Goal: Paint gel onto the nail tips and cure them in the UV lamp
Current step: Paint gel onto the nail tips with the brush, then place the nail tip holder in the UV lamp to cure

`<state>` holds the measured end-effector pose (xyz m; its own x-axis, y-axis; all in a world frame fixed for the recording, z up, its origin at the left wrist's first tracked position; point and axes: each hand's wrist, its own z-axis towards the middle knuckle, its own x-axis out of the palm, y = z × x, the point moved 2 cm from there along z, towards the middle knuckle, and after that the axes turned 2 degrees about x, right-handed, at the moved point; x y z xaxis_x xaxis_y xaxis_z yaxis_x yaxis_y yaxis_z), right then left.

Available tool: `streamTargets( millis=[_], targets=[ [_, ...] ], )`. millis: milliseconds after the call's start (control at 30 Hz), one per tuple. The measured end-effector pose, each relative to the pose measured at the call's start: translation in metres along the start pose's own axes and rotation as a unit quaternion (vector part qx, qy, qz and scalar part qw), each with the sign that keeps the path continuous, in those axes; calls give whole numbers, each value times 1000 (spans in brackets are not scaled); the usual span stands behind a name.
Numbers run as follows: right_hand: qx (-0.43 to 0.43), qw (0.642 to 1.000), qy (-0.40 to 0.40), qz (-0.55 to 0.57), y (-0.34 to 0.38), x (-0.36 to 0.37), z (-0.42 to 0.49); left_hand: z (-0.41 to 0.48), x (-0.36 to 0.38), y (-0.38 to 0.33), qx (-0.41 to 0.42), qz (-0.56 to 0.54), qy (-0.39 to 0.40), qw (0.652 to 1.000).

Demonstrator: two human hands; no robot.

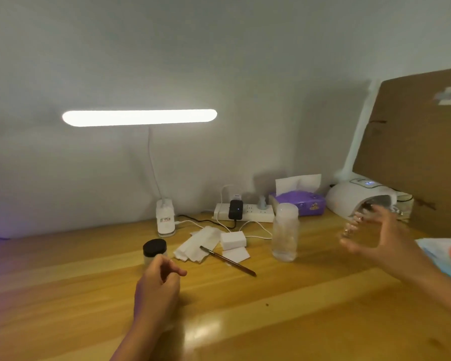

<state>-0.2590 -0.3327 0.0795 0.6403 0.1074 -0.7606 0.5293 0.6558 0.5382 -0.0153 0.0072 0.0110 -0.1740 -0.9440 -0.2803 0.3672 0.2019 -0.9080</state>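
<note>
My right hand (375, 238) holds a clear holder with several nail tips (353, 222) between thumb and fingers, just in front of the mouth of the white UV lamp (349, 196) at the back right. The hand and holder are motion-blurred. My left hand (158, 280) hovers over the wooden desk (271, 321) with loosely curled fingers and holds nothing. It is right in front of a gel jar with a black lid (154, 250). A thin brush (228, 261) lies on the desk between my hands, its tip on a white wipe (201, 244).
A clear plastic bottle (285, 231) stands left of my right hand. Behind it sit a purple tissue box (301, 203) and a power strip (245, 213). A lit desk lamp (165, 217) stands at the back, white pads (232, 241) lie mid-desk, and cardboard (414, 152) leans at the right.
</note>
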Motion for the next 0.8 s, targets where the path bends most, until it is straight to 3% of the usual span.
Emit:
streamTargets(
  millis=[100, 167, 267, 433, 533, 600, 633, 700, 800],
  targets=[
    [86, 989, 77, -95, -46, -7, 30, 0, 35, -17, -14, -46, 30, 998],
    [119, 982, 111, -99, -66, 2, 42, 0, 60, -30, -23, -73, 27, 997],
    [136, 978, 134, -86, -89, 18, 61, 2, 97, -51, -12, -108, -33, 993],
    [138, 974, 148, -98, -110, 33, 91, 10, 142, -84, 18, -158, -41, 986],
    [146, 976, 119, -112, -116, 40, 97, 5, 154, -94, 45, -164, -142, 975],
    [157, 976, 71, -132, -114, 46, 96, -8, 159, -107, 124, -162, -216, 955],
    [158, 973, 53, -156, -111, 48, 96, -17, 166, -116, 185, -159, -209, 947],
    [148, 965, 37, -212, -107, 53, 95, -39, 188, -135, 301, -133, -117, 937],
    [155, 972, 35, -175, -110, 53, 102, -63, 235, -148, 336, -63, 88, 936]
  ],
)
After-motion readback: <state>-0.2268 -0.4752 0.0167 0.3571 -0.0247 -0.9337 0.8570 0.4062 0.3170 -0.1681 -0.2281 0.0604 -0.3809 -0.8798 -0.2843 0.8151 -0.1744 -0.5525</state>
